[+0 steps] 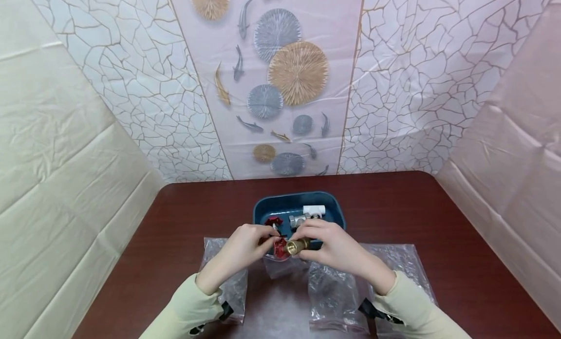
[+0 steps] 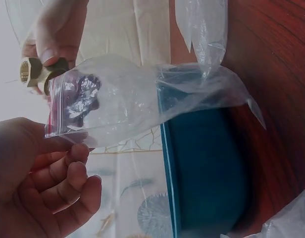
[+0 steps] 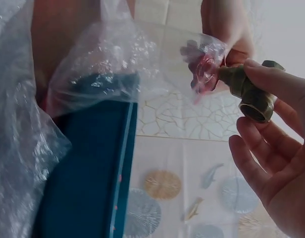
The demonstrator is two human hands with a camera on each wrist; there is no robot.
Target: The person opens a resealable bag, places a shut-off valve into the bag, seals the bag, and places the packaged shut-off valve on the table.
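Note:
My right hand point(image 1: 337, 245) grips a brass valve point(image 1: 298, 245) between thumb and fingers, its open threaded end showing. The valve's red handwheel point(image 3: 206, 72) lies inside the mouth of a clear zip bag point(image 2: 125, 101), while the brass body is outside it. With thumb and fingers, my left hand point(image 1: 245, 246) pinches the bag's mouth beside the handwheel. In the left wrist view, the bag hangs from its red-striped zip edge across the side of a blue tray point(image 2: 202, 168). Both hands are over the tray's near edge.
Inside the tray are another red handwheel point(image 1: 273, 221), a metal valve point(image 1: 298, 220) and a white fitting point(image 1: 314, 210). Clear plastic bags point(image 1: 335, 295) lie on the dark red table point(image 1: 201, 207), on both sides of the hands. Patterned cloth walls point(image 1: 175, 85) stand behind the table.

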